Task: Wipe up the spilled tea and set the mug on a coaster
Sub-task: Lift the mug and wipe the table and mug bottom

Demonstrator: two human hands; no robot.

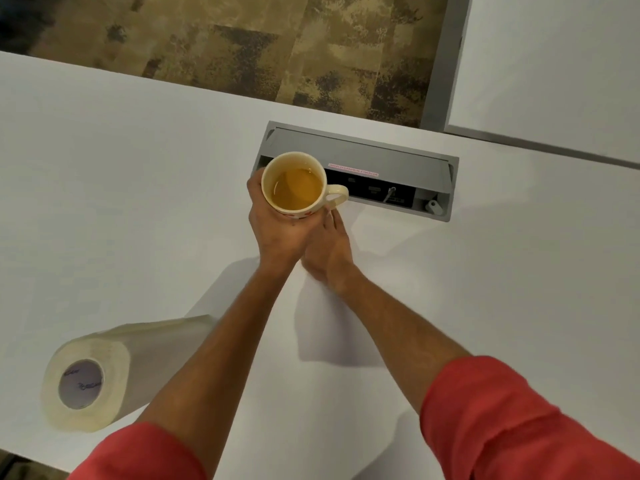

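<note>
Two red sleeves (519, 420) come in from the bottom edge, and at 8 o'clock from the hands a paper towel roll (100, 372) lies on its side on the white table (104, 202), well apart from them. Its round shape means a knock from the left forearm could send it rolling off the near edge.

Further in, the right hand (327, 251) reaches low under the mug, its fingers (334, 221) extended forward toward the table; whether it holds a towel or a coaster there I cannot tell, since the other hand and the mug cover that spot. No coaster and no spill show anywhere.

The left hand (277, 223) is wrapped round the body of the cream mug (294, 185), holding it lifted, handle pointing to 3 o'clock. The mug is well filled with amber tea (294, 188), so a tilt or a bump from the right hand working beneath could slop more out.

Just beyond, from 12 to 3 o'clock, sits the open power socket box (381, 174) set in the table. That is the worst risk, I judge: tea spilled from here could run straight into the sockets.

Past the table edge lies patterned carpet (277, 46).
</note>
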